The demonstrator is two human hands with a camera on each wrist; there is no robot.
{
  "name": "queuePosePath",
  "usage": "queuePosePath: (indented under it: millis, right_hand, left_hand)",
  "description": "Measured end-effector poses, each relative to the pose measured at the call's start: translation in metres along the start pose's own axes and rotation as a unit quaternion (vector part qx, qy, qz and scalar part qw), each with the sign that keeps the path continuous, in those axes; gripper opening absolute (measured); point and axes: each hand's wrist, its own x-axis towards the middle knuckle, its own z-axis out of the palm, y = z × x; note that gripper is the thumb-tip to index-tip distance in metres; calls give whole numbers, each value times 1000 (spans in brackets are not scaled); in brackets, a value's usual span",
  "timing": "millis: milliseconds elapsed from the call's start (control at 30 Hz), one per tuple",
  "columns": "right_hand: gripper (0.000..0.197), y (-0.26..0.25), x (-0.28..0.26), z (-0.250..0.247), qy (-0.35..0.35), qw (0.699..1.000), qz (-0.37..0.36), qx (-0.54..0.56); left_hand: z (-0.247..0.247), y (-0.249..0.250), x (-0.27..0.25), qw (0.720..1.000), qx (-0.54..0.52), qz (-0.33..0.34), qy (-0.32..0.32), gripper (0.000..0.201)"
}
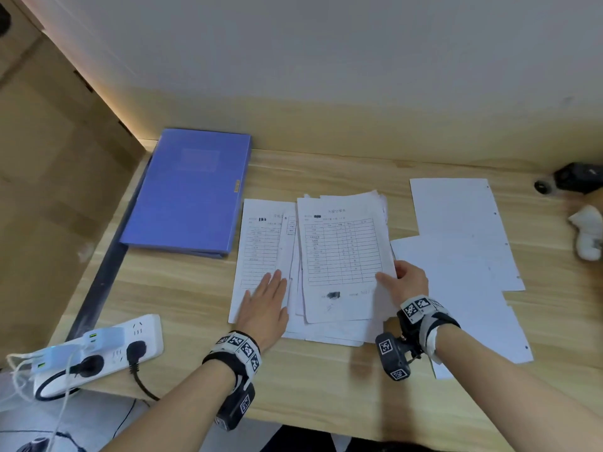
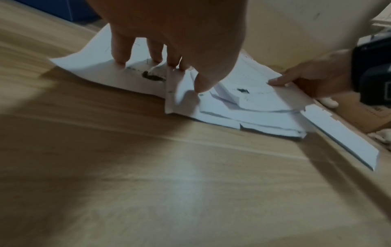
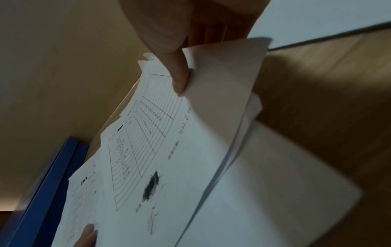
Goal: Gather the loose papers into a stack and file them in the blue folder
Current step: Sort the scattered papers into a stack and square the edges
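We see a pale wooden tabletop (image 1: pixel 326 380) from above, with two bare forearms reaching in. At its far left lies the blue folder (image 1: pixel 187 190), closed and flat, just beside the papers. To the right lie a few blank sheets (image 1: pixel 463 243), overlapping and not yet gathered. In the middle sits the untidy pile of papers (image 1: pixel 339 256), printed forms fanned at differing angles, the leftmost sheet (image 1: pixel 257 243) sticking out sideways.

Our left hand (image 1: pixel 264 305) lies flat on that leftmost sheet, fingers straight and pressing down, grasping nothing. Our right hand (image 1: pixel 408 280) is the working grip: its thumb (image 3: pixel 180 78) sits on top of the pile's right edge, the fingers apparently tucked beneath, pinching several sheets. In the right wrist view that edge curls upward under the thumb.

We judge the papers light, thin and floppy, inclined to slide over each other and to crease at the corners. They seem best taken by both long edges, then squared against the tabletop.

The pile stretches leftward from the right grip and lies mostly flat; the folder lies beyond the left hand, untouched.
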Motion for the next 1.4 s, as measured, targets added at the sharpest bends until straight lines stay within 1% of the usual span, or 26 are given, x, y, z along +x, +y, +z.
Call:
queuePosePath:
  millis: [133,200,233,300,367,467,567,633,767,867,933,967,1033,1133,1233,1300,1333,1367,1400]
  right_hand:
    - [11,15,-6,-13,-3,999,33,-4]
    - [13,19,-10,-16,-8,999,45,-15]
    - [17,20,-11,-19,-8,999,50,-19]
    - [27,23,-9,-25,3,999,50,-10]
    - [29,29,-5,-37,20,999,49,11]
    - [29,40,4,-64,30,997,53,36]
    - [27,55,16,-94,45,996,58,45]
    - [25,67,27,-112,58,995,64,50]
    - [24,89,55,-147,72,994,70,54]
    - [28,103,77,-173,92,990,89,59]
    - [37,111,91,-189,101,988,100,54]
    - [39,116,99,-195,105,989,96,30]
    - [40,124,113,-204,105,989,92,-48]
    - [39,130,123,-208,93,983,107,-115]
    - [23,134,127,-206,61,982,95,-152]
    - [20,137,128,-204,59,983,97,-144]
    - [20,138,127,-202,61,985,96,-133]
    - [18,138,125,-201,66,986,94,-124]
    - [17,138,123,-200,71,986,91,-119]
  left_hand:
    - [-8,11,4,999,-15,-30,-14,64]
    - [-15,16,9,999,-9,-40,-1,60]
    - [-20,18,12,999,-3,-44,8,57]
    - [-29,22,21,998,2,-53,40,48]
    - [-39,31,31,995,-19,-59,77,44]
    - [-51,57,45,992,-49,-26,110,46]
    - [-61,97,58,990,-81,31,115,47]
    - [-63,127,69,988,-94,60,107,46]
    - [-64,191,99,987,-111,90,69,44]
    - [-63,237,128,987,-105,113,47,44]
    - [-62,264,150,990,-81,107,34,46]
    - [-61,276,161,993,-57,96,25,50]
    - [-56,291,180,998,15,65,0,63]
    - [-45,302,198,994,99,37,-23,85]
    - [-40,309,210,990,132,47,-18,98]
    - [-41,313,215,987,147,49,-33,101]
    - [-42,315,217,987,145,46,-45,99]
    - [-44,316,218,988,138,43,-57,95]
    - [-45,318,218,988,132,42,-67,86]
